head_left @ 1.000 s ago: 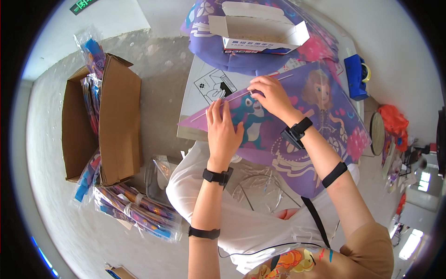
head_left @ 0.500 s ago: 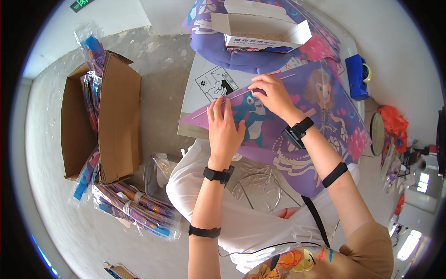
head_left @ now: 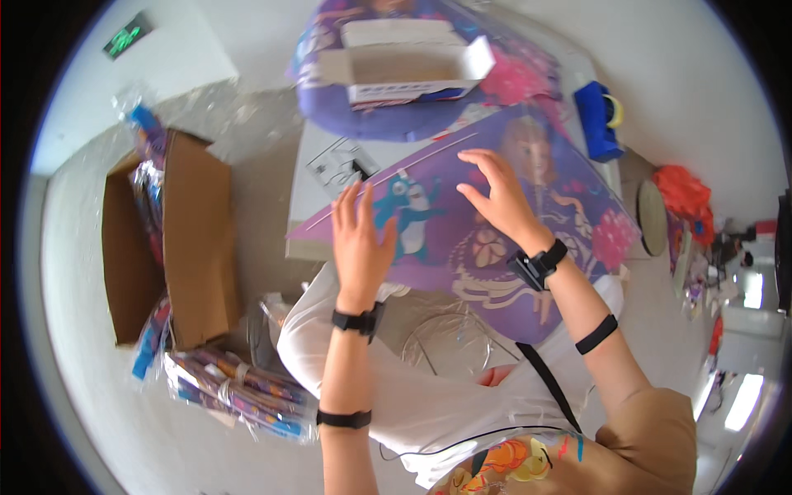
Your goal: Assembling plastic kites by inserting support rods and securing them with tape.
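Observation:
A purple sheet (head_left: 450, 223) shaped like a kite sail, printed with a cartoon figure and a blue animal, lies across a board and over my lap. A thin pale rod (head_left: 421, 159) runs along its upper left edge. My left hand (head_left: 359, 256) is open, its fingertips at the edge near the rod's left part; whether they press on it I cannot tell. Over the sheet, a little below the rod's far part, my right hand (head_left: 503, 198) is open with thumb and fingers apart, holding nothing.
Behind the sheet, an open white carton (head_left: 412, 92) stands on more purple printed sheets (head_left: 363, 115). A blue tape dispenser (head_left: 596, 124) is at the right. To the left are a cardboard box (head_left: 198, 247) and bagged rolled bundles (head_left: 239, 392). A red bag (head_left: 683, 194) lies far right.
The right hand has come off the rod and its fingers have spread. My left hand remains near the rod's left part. The whole view has shifted, so things appear further left.

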Tool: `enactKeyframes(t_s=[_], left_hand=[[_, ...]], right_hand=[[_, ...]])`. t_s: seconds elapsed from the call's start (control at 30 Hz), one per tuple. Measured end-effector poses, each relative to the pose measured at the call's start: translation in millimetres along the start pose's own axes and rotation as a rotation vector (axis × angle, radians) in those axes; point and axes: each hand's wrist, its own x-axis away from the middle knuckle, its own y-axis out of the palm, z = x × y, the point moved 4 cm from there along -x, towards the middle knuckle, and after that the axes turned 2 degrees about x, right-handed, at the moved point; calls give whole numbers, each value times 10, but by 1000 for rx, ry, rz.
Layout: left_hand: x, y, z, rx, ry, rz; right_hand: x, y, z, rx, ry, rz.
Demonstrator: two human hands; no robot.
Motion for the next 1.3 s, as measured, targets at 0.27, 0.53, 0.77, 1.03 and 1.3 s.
enactKeyframes(t_s=[0.27,0.53,0.77,1.03,1.3], left_hand=[[109,-347,2018,538,-20,-373],[344,735,3466,1010,-197,-872],[569,1091,3628,945,-238,-987],[776,945,3558,838,-301,-989],[917,554,3857,933,-238,-1015]], right_hand=[[807,-1681,2110,-43,540,552],[694,-2274,3400,-391,867,413],[537,-2300,3652,-621,927,331],[682,-2540,3206,-685,881,610],[2248,-2345,2079,-725,1038,471]])
